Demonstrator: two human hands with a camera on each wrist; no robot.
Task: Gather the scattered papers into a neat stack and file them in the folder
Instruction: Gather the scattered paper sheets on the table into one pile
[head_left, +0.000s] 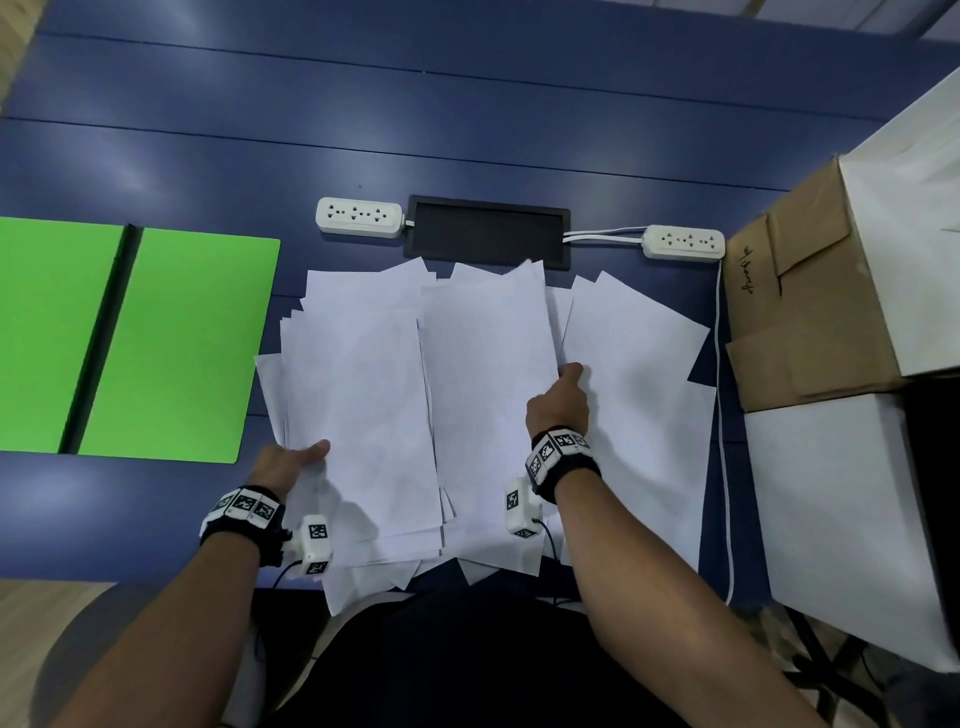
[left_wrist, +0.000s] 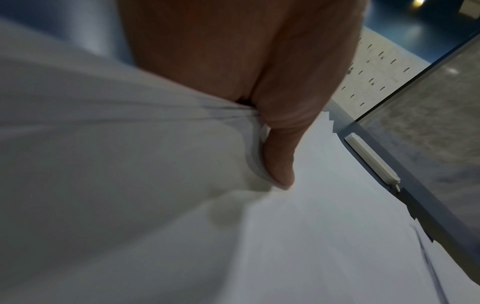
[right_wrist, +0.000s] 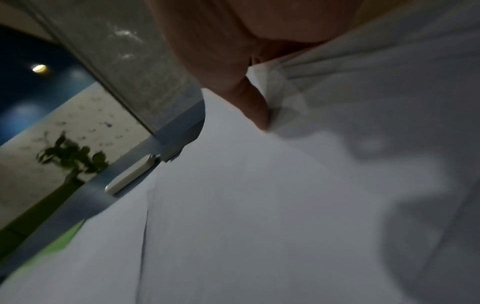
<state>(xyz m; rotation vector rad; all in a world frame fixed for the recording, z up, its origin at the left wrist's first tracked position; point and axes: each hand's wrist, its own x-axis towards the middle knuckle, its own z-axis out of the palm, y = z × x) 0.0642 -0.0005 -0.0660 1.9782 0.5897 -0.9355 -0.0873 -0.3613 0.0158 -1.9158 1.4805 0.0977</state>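
On the blue table (head_left: 467, 130), white papers (head_left: 488, 395) sprawl in an overlapping fan right in front of the person, some corners hanging over the near edge at 6 o'clock. Left hand (head_left: 291, 462) is at the pile's 8 o'clock corner, thumb on top and fingers tucked out of sight beneath: the left wrist view shows that thumb (left_wrist: 280, 156) pressing down on bunched sheet edges, so it is pinching a sheaf. Right hand (head_left: 558, 400) sits toward 3 o'clock of the pile's centre, thumb laid over the edge of the middle sheets; the right wrist view has the thumb (right_wrist: 254, 109) clamped on a fold of paper, a pinch as well. Both wrist views are blurred. Over at 9 o'clock from the papers lies the green folder (head_left: 176, 348), opened flat, dark spine showing between its two halves, just beside the pile but not touching it. At 12 o'clock a dark cable hatch (head_left: 488, 234) sits in the table, a white power strip (head_left: 359, 217) on its left, a second power strip (head_left: 683, 242) on its right. At 3 o'clock stands a brown cardboard box (head_left: 810, 301) among white boxes (head_left: 841, 493).
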